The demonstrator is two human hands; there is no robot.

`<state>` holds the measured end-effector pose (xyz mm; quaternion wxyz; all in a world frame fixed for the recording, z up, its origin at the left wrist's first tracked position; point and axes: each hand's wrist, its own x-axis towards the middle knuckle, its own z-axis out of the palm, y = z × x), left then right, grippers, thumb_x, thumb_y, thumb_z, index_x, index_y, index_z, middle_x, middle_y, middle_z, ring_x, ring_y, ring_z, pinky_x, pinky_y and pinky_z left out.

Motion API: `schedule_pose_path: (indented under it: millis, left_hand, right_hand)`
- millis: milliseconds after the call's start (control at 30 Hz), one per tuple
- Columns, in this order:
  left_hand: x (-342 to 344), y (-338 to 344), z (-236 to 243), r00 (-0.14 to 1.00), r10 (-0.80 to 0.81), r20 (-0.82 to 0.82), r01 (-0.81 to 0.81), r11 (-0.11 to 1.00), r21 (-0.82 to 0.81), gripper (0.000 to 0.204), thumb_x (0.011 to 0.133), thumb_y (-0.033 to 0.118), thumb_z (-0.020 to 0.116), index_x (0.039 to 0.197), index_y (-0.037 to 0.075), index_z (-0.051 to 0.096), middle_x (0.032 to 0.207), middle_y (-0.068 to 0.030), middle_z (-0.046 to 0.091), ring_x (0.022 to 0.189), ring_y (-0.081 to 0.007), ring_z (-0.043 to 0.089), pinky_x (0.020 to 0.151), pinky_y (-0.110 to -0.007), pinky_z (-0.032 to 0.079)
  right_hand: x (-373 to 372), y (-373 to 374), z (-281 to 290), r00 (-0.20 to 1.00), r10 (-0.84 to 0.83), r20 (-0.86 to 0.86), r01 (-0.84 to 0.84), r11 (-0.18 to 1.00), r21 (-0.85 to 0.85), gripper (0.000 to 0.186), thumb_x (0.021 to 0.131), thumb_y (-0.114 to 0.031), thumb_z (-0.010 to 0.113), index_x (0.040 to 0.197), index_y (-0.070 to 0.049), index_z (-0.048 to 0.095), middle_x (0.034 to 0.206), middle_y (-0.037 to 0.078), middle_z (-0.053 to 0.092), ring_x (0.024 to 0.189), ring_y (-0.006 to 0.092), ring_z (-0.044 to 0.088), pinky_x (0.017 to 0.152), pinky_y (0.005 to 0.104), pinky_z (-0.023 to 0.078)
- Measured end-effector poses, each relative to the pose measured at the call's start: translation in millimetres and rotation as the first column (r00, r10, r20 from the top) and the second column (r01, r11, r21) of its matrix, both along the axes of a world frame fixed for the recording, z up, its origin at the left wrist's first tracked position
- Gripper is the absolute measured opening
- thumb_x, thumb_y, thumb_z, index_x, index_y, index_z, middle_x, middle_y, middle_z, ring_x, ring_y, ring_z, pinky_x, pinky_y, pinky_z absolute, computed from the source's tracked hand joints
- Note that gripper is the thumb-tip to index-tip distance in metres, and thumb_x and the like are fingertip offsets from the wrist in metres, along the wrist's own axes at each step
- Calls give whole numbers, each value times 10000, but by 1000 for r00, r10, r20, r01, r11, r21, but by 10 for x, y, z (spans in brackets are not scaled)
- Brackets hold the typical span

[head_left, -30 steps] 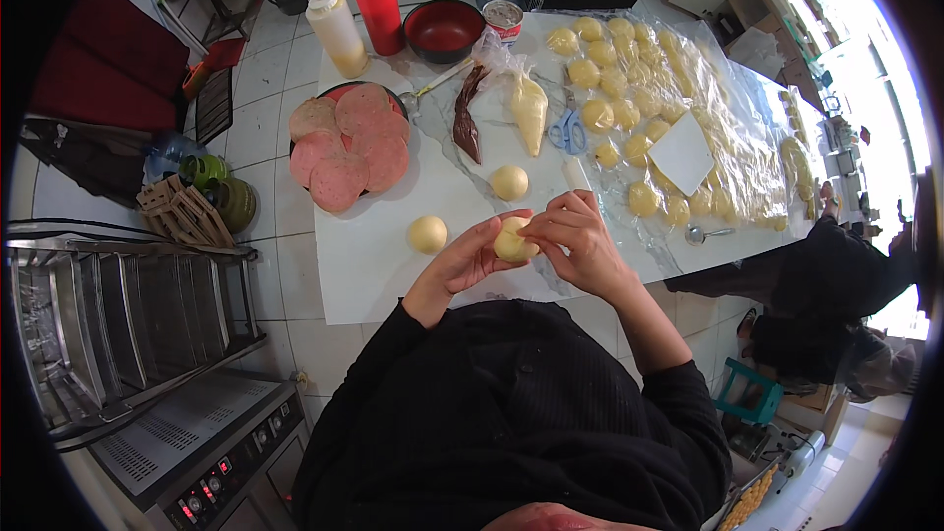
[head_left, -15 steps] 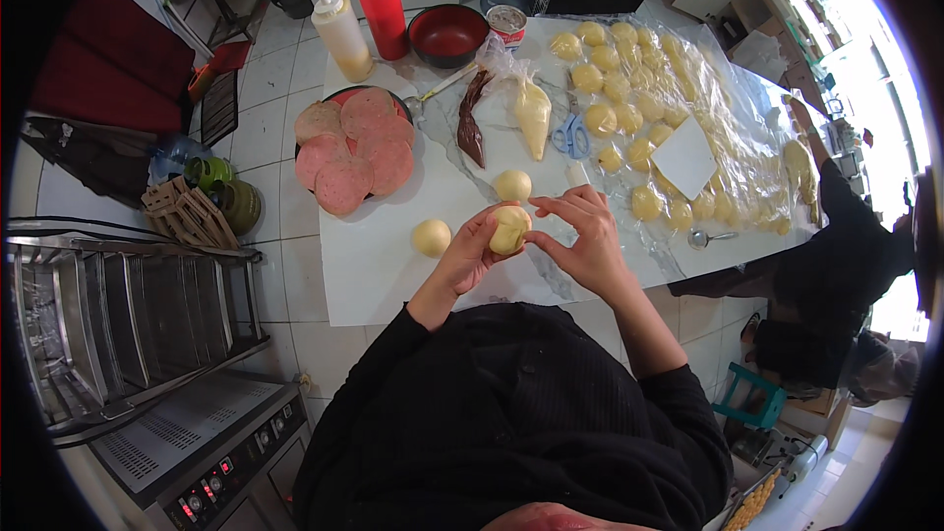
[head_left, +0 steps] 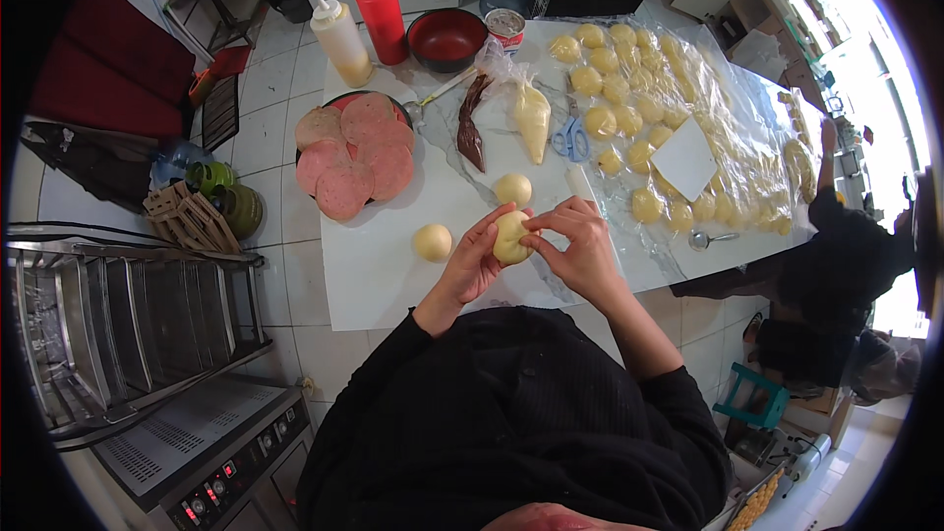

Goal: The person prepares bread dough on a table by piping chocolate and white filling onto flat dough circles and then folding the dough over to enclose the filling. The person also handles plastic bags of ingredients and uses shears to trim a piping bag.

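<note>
A pale yellow dough ball (head_left: 510, 239) is held up over the near part of the table between my two hands. My left hand (head_left: 474, 258) cups it from the left with curled fingers. My right hand (head_left: 578, 248) pinches its right side between thumb and fingertips, where the dough shows a fold. Just beyond my hands rests a smooth dough ball (head_left: 512, 190), and another dough ball (head_left: 432, 242) sits left of my left hand. Both lie apart from my fingers on the white tabletop (head_left: 364, 280).
Pink meat slices (head_left: 346, 162) fill a dark plate at left. Behind stand a white squeeze bottle (head_left: 339, 44), a red squeeze bottle (head_left: 382, 20) and a bowl (head_left: 445, 38). Piping bags (head_left: 533, 121), blue scissors (head_left: 570, 140) and plastic-covered dough balls (head_left: 629, 118) lie rightward. A co-worker (head_left: 836, 256) is at far right.
My right fingers have come inward onto the dough ball and press its side. The ball has turned in my hands. At far right, the co-worker's arm has shifted.
</note>
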<state>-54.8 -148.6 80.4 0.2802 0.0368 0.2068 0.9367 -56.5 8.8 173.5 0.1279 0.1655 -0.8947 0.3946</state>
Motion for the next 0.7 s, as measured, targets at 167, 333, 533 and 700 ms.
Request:
schedule_pose_path:
  millis: [167, 333, 533, 700]
  left_hand:
    - [8, 24, -5, 1000, -20, -4, 20, 999, 27, 453, 882, 221, 508, 1291, 97, 358, 1275, -106, 421, 1108, -174, 483, 882, -298, 462]
    - [30, 55, -42, 994, 69, -81, -75, 995, -69, 485, 854, 208, 555, 1287, 101, 364, 1276, -82, 420, 1107, -170, 482, 885, -311, 463]
    - [22, 102, 185, 999, 41, -13, -40, 999, 12, 535, 877, 293, 505, 1324, 97, 286, 1260, -82, 428, 1105, -181, 484, 908, -332, 447]
    - [-28, 9, 11, 990, -122, 75, 118, 991, 56, 575, 898, 384, 423, 1339, 64, 238, 1244, -107, 434, 1099, -211, 491, 935, -352, 424]
  right_hand:
    - [-16, 66, -83, 999, 48, 7, -48, 999, 19, 137, 667, -104, 687, 791, -52, 666, 703, 33, 621, 729, 188, 528, 734, 319, 367]
    - [-26, -6, 27, 997, 71, 0, -71, 996, 54, 104, 664, -70, 673, 765, -48, 665, 701, 30, 621, 718, 183, 526, 736, 315, 368]
    - [-55, 44, -84, 987, 119, -105, -110, 990, 88, 136, 639, -80, 683, 772, -56, 661, 724, 11, 622, 745, 174, 522, 764, 330, 350]
    - [-46, -19, 87, 982, 53, -179, -28, 990, 139, 142, 632, -73, 681, 772, -66, 661, 709, -6, 614, 761, 162, 515, 782, 342, 333]
